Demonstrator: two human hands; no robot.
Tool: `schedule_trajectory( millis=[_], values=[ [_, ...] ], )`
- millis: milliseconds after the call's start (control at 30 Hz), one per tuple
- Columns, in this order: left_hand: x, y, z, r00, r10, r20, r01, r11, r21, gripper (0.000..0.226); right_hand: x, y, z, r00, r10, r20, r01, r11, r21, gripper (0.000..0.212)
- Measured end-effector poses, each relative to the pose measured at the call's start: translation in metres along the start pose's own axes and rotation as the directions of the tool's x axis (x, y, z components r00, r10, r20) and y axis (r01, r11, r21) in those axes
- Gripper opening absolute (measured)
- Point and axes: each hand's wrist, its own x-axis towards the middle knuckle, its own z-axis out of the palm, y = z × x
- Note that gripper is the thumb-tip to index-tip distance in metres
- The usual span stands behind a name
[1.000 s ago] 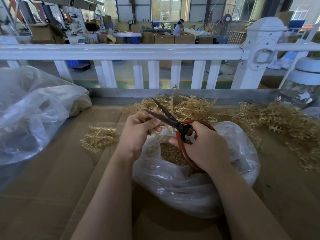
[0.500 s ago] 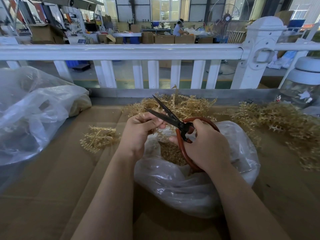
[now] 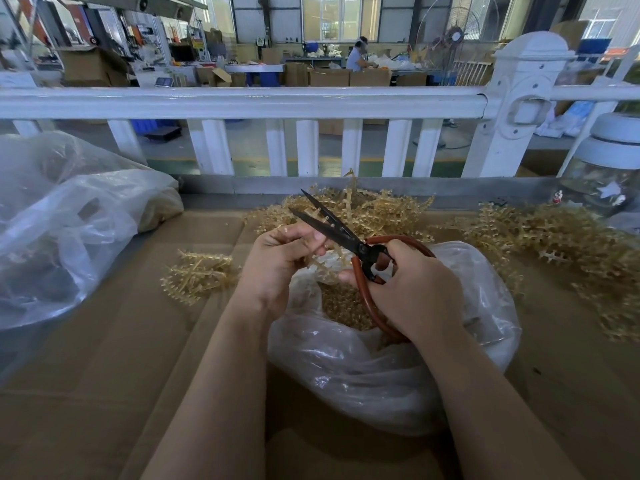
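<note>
My right hand (image 3: 415,292) grips the red handles of a pair of scissors (image 3: 332,225); its black blades stand apart and point up and to the left. My left hand (image 3: 280,258) pinches a tan plastic sprig (image 3: 320,265) just below the blades. Both hands hover over an open clear plastic bag (image 3: 381,375) that holds several small tan cut pieces (image 3: 343,306).
Piles of tan sprigs lie behind the hands (image 3: 377,209), at the right (image 3: 568,240) and a small one at the left (image 3: 201,275). A large clear bag (image 3: 59,230) sits at the far left. A white railing (image 3: 242,102) runs behind the cardboard-covered table (image 3: 121,341). A lidded jar (image 3: 609,174) stands far right.
The scissors and both hands have risen a little and shifted slightly right. The blades stay apart, and the left hand keeps its pinch on the sprig.
</note>
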Motion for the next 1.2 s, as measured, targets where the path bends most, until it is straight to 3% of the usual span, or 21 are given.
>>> schedule_trajectory(
  millis=[300,600,767,967,1033,1133,1200],
  values=[
    [0.0013,-0.0011,-0.0011,1.0,-0.01,0.019,0.011,1.0,-0.028,0.022,0.0,-0.0019,-0.0017,1.0,-0.025,-0.019,0.026,0.999,0.037,0.059],
    [0.0011,-0.0023,-0.0029,0.997,0.009,0.081,-0.006,1.0,-0.029,0.014,-0.0016,0.0016,0.0017,0.999,-0.045,-0.01,0.046,0.997,0.054,0.073],
    [0.0021,-0.0048,-0.0036,0.999,0.008,0.049,-0.013,0.995,0.099,0.016,-0.0029,0.0015,0.0015,0.999,-0.051,-0.019,0.052,0.996,0.077,0.066],
    [0.0019,-0.0055,-0.0011,0.997,0.057,0.044,-0.061,0.992,0.109,0.034,-0.0015,-0.0009,-0.0025,0.998,-0.038,-0.048,0.039,0.999,0.03,0.059],
    [0.001,-0.0049,-0.0002,0.995,0.069,0.068,-0.077,0.991,0.114,0.03,-0.0019,-0.0022,-0.0036,0.998,-0.027,-0.05,0.029,0.999,0.039,0.057],
    [-0.0006,-0.0024,0.0003,0.995,0.07,0.072,-0.078,0.99,0.12,0.006,-0.002,-0.0048,-0.0063,0.999,-0.002,-0.053,0.005,0.998,0.059,0.052],
    [-0.0005,-0.0022,-0.0015,0.995,0.082,0.047,-0.087,0.989,0.118,0.016,-0.0021,-0.0053,-0.0072,0.999,0.001,-0.053,0.003,0.997,0.071,0.051]
  ],
)
